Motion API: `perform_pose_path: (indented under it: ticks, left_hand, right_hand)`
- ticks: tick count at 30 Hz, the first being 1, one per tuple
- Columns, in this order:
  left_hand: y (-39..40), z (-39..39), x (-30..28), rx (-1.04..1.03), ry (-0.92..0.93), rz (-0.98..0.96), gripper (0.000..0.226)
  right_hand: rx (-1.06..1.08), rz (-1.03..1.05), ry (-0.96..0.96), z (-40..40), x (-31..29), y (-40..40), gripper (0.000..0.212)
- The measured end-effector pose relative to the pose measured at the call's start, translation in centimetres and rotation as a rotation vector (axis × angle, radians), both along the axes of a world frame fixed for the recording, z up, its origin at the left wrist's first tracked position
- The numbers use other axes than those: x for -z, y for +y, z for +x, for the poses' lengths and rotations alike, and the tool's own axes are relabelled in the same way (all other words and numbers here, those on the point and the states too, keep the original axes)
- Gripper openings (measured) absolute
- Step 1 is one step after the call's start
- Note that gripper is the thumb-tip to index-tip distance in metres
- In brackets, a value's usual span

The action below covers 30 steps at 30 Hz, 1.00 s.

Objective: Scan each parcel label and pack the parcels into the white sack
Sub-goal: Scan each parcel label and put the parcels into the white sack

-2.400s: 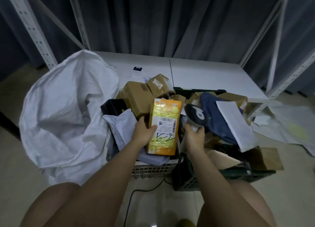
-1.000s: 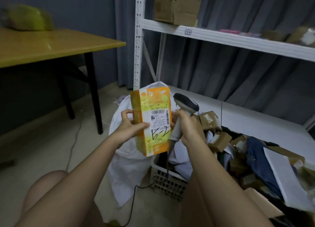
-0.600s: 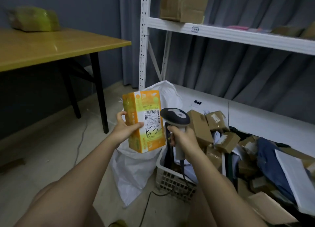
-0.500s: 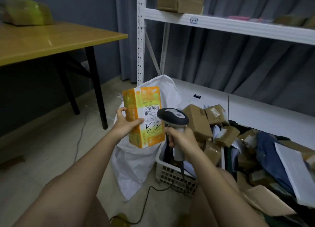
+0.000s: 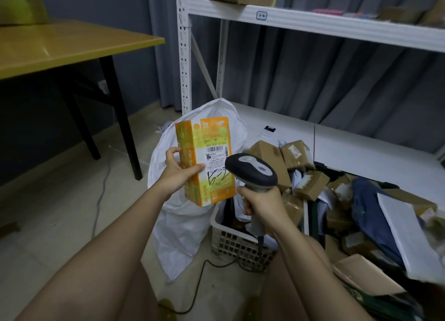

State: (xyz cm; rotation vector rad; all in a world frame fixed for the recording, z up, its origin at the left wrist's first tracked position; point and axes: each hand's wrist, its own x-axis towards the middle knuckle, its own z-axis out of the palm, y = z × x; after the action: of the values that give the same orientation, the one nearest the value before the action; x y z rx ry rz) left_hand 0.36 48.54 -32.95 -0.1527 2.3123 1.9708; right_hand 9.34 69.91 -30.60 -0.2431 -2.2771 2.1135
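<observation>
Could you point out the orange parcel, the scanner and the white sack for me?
orange parcel (image 5: 212, 137): head view, upper front face.
scanner (image 5: 250, 167): head view, top of its dark head.
white sack (image 5: 178, 222): head view, bare side below the parcel.

The scanner (image 5: 251, 170) head covers the right part of the label (image 5: 215, 162) on the orange parcel (image 5: 204, 161); the small print there is too fine to read. The right hand (image 5: 258, 203) hides most of the scanner's handle. The parcel and left hand (image 5: 177, 173) screen the white sack (image 5: 183, 214) mouth, so its contents cannot be told. The yellow table (image 5: 60, 46) and white shelving (image 5: 313, 21) run past the frame edges.
</observation>
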Motion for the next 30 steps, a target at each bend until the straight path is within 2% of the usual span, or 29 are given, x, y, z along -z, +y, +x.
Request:
perform_pose_path:
  ticks: [6,12,15,19,25,30]
  left_hand:
    - [-0.4,0.9,-0.7,-0.043,0.041,-0.015,0.072]
    - [-4.2,0.3,-0.9,-0.334,0.117,-0.058,0.087]
    - [-5.8,-1.7,-0.9,-0.401,0.143,-0.101,0.087]
    - [-5.6,-6.8,-0.1,-0.340,0.180,-0.167,0.091]
    - [-0.2,-16.8,4.0,-0.172,0.150,-0.295,0.096]
    - [2.3,-22.0,10.6,-0.051,0.020,-0.663,0.087]
  right_hand:
    - [0.017,-0.053,0.017,0.3,-0.8,-0.2,0.024]
    - [0.190,-0.205,-0.075,-4.0,-1.5,-2.0,0.009]
    - [0.256,-0.288,-0.138,-7.9,-0.4,-3.1,0.011]
    - [0.317,-0.375,-0.179,-13.7,1.7,-3.6,0.014]
    - [0.359,-0.414,-0.220,-21.7,5.5,-2.5,0.014]
    - [0.338,-0.427,-0.257,-25.2,8.4,-1.8,0.009]
